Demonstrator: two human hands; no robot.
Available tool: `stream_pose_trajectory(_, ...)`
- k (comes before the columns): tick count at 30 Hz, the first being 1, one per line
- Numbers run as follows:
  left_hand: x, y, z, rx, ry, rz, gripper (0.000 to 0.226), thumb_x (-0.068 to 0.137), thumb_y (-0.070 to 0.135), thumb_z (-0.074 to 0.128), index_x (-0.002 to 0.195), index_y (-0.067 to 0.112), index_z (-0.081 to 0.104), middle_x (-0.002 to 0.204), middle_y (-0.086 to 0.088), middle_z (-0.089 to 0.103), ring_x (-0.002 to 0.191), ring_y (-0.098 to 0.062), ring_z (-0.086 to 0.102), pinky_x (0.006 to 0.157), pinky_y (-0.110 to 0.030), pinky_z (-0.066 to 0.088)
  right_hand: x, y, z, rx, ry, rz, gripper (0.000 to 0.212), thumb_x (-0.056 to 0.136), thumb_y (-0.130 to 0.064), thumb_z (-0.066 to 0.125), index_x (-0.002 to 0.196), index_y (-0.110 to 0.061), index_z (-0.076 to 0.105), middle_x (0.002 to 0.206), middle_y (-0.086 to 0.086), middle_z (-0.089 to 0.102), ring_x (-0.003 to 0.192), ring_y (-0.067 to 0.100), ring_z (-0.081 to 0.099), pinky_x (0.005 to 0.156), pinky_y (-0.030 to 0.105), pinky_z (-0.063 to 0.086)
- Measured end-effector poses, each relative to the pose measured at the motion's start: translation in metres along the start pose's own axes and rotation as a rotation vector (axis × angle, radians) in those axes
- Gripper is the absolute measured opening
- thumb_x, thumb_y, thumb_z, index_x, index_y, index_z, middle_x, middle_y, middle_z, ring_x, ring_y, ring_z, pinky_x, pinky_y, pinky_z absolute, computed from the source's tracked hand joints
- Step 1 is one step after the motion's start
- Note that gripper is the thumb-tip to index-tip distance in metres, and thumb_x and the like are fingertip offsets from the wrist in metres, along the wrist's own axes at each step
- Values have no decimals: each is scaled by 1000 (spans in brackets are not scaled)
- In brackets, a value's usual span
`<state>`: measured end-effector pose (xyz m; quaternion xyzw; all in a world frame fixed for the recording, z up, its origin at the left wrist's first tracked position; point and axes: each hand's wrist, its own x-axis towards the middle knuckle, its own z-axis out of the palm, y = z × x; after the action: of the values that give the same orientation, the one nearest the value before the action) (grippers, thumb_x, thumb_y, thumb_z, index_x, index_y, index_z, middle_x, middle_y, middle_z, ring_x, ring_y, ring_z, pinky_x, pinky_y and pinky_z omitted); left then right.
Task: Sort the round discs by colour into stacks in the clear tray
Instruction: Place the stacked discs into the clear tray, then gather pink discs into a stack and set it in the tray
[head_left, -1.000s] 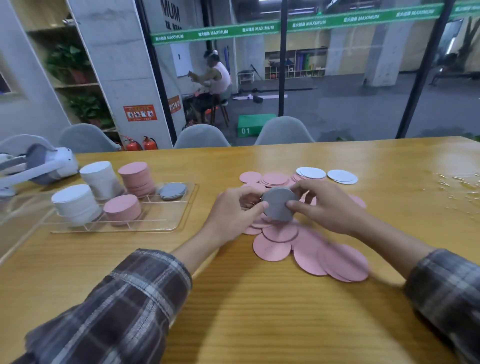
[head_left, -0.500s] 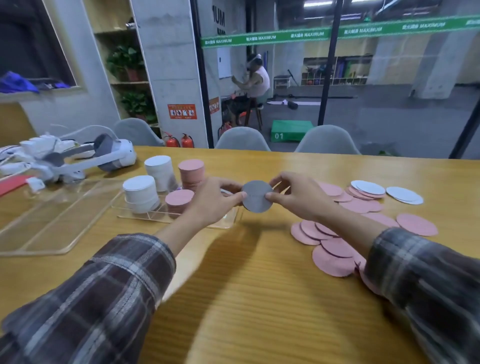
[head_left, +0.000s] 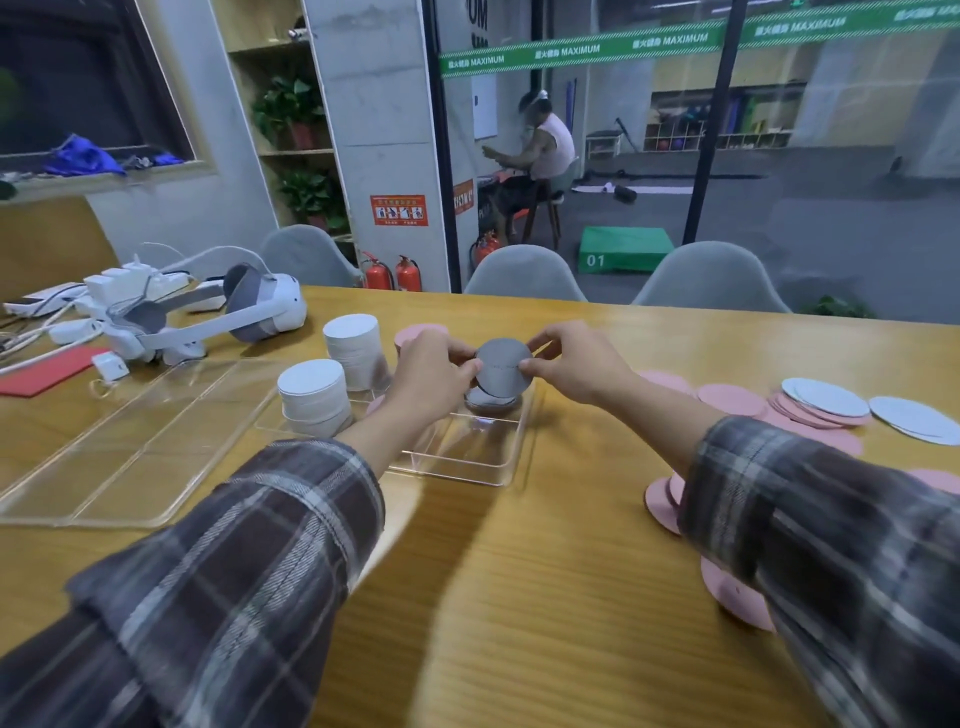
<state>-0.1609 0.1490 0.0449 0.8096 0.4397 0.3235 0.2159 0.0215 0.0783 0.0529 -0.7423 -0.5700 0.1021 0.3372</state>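
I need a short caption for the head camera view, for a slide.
Left hand and right hand pinch a grey disc above the grey stack in the clear tray.

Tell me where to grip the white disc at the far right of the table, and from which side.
Take the white disc by its near rim, coming from above. It lies flat and thin on the table, so nothing stands up to grasp; its near edge is free, so a fingertip can probably lift it.
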Motion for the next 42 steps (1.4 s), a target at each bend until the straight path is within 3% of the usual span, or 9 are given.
stream_pose_trajectory(3, 5, -4, 6, 71, 13, 7, 18, 99, 18, 66, 105, 14, 82, 91, -3, 79, 92, -21, 69, 64, -24, 45, 11, 2, 7, 13, -20, 20, 25, 92, -31, 75, 113, -18, 73, 106, 2, 74, 94, 12, 62, 74, 25, 44)
stream_pose_trajectory(6, 7, -9, 9, 76, 20, -11, 27, 99, 18, 68, 125, 12, 74, 94, -3, 78, 89, -15, 68, 73, -19, 45, 19, 3, 14, -13, -77, 40, 31, 92, -31, 74, 118, -14, 74, 116, 6, 73, 104, 19, 64, 79, 27, 47)
stream_pose_trajectory(9, 10, -15, 9, 98, -11, -8, 25, 98, 18, 68, 120, 12, 77, 86, 0, 77, 74, -8, 69, 55, -5, 41, 23, 5, 20, -21, -104, 44, 33, 94, -32, 72, 120, -12, 74, 120, 5, 73, 107, 20, 63, 80, 27, 44)
stream_pose_trajectory(11, 12, -18, 8, 128, -21, -5, 20, 96, 16, 69, 114, 13, 79, 90, 0, 78, 78, -9, 69, 56, -4, 42, 25, 6, 22, -42, -130, 38, 32, 96, -33, 69, 120, -13, 75, 119, 5, 74, 103, 19, 62, 79, 27, 43)
stream_pose_trajectory(15, 14, -20, 11, 146, -35, 16, 18, 94, 15, 69, 108, 15, 81, 92, -2, 77, 91, -19, 69, 84, -34, 58, 27, 7, 28, -57, -145, 31, 32, 99, -32, 65, 122, -12, 73, 118, 6, 73, 104, 20, 63, 82, 29, 46)
stream_pose_trajectory(20, 11, -21, 16, 193, -15, 79, 15, 95, 17, 71, 104, 14, 82, 92, -2, 76, 91, -22, 68, 84, -44, 58, 23, 12, 34, -71, -89, 7, 27, 97, -34, 66, 116, -17, 74, 115, 5, 73, 112, 23, 63, 94, 37, 52)
stream_pose_trajectory(32, -15, 25, 11, 176, -49, 215, 17, 97, 13, 66, 103, 7, 82, 99, -6, 79, 92, -21, 69, 85, -39, 57, -17, 19, -19, -117, -19, -50, 24, 98, -33, 65, 116, -19, 73, 110, -1, 73, 102, 18, 64, 91, 37, 54)
stream_pose_trajectory(37, -31, 58, 26, 164, -133, 296, 15, 96, 21, 68, 102, 18, 82, 97, 3, 79, 91, -13, 67, 86, -32, 55, -56, 38, -53, -147, -15, -48, 19, 97, -31, 67, 110, -20, 75, 107, 0, 74, 99, 18, 65, 90, 36, 54)
stream_pose_trajectory(42, -54, 89, 51, 114, -283, 380, 13, 95, 24, 71, 99, 21, 82, 93, 7, 79, 87, -9, 68, 87, -35, 56, -100, 69, -81, -160, 1, -21, 15, 95, -26, 68, 106, -19, 76, 105, 0, 75, 90, 13, 62, 80, 28, 48)
